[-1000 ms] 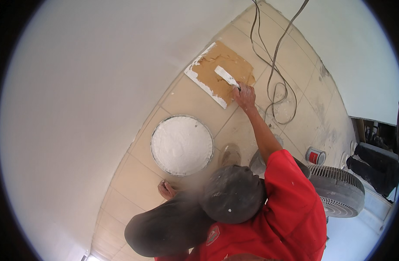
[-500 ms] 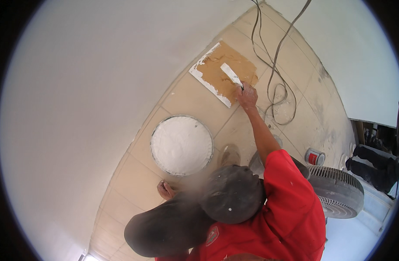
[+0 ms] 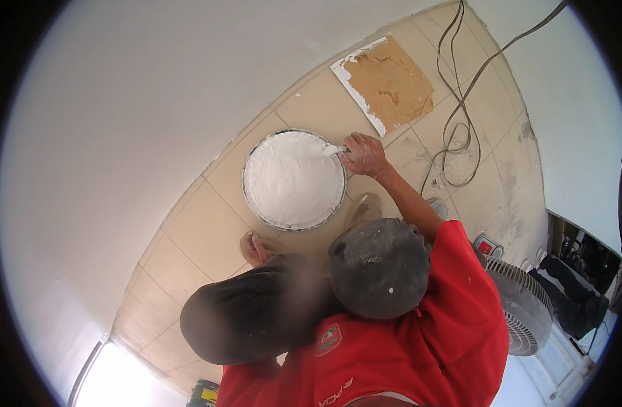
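My right hand (image 3: 365, 154) grips a putty knife (image 3: 333, 150) whose blade meets the white paste (image 3: 290, 182) near the right rim of a round bucket (image 3: 244, 169). The paste fills the bucket almost to its edge. Close to my left knee, my left hand (image 3: 254, 248) rests with its fingers curled; whatever they might hold is hidden. Beyond the bucket, on the floor, lies a square board (image 3: 391, 83) smeared with tan paste, with white paste along its left edge.
Grey cables (image 3: 468, 115) loop over the tiled floor (image 3: 202, 210) to the right. A small can (image 3: 488, 245) and a fan (image 3: 524, 305) stand beside my right arm. A pale wall (image 3: 155, 88) borders the left side. Dark cloth (image 3: 572, 292) lies far right.
My right hand has brought the putty knife from the tan board back to the bucket, its blade now at the white paste. My left hand stays by the knee. The view has shifted.
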{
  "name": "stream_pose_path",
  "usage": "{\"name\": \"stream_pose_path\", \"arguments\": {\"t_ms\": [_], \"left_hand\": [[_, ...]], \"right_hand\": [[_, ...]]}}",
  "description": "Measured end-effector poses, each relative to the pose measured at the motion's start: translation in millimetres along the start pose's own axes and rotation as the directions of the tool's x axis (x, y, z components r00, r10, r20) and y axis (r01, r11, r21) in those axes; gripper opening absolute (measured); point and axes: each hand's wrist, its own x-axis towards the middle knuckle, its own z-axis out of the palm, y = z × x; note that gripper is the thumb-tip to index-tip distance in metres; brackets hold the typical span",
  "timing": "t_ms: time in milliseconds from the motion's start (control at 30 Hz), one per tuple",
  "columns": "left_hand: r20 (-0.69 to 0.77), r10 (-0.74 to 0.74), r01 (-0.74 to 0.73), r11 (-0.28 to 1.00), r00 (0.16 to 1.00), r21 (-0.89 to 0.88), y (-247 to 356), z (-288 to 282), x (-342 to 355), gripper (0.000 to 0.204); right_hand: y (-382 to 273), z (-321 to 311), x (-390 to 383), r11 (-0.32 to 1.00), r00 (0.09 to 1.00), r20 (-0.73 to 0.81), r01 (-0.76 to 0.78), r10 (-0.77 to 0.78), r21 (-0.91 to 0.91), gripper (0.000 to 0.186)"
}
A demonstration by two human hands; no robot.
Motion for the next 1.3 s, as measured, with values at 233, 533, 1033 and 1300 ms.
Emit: {"name": "stream_pose_path", "arguments": {"t_ms": [233, 533, 1033, 1300], "left_hand": [[-0.011, -0.015, 0.014, 1.0, 1.0, -0.014, -7, 7, -3, 0.03], [0.068, 0.02, -0.027, 0.995, 0.998, 0.096, -20, -9, -4, 0.033], [0.063, -0.046, 0.04, 0.995, 0.997, 0.095, 9, 2, -1, 0.035], [0.142, -0.007, -0.009, 0.994, 0.99, 0.112, -7, -7, 2, 0.033]], "right_hand": [[14, 19, -36, 0.989, 0.98, -0.16, 0.131, -0.119, 0.069, 0.035], [113, -9, 6, 0.388, 0.271, -0.346, -0.859, 0.898, 0.334, 0.042], [184, -52, 20, -0.017, 0.024, 0.06, -0.796, 0.998, 0.605, 0.043], [213, -54, 35, 0.086, 0.066, -0.056, -0.81, 0.996, 0.58, 0.036]]}}
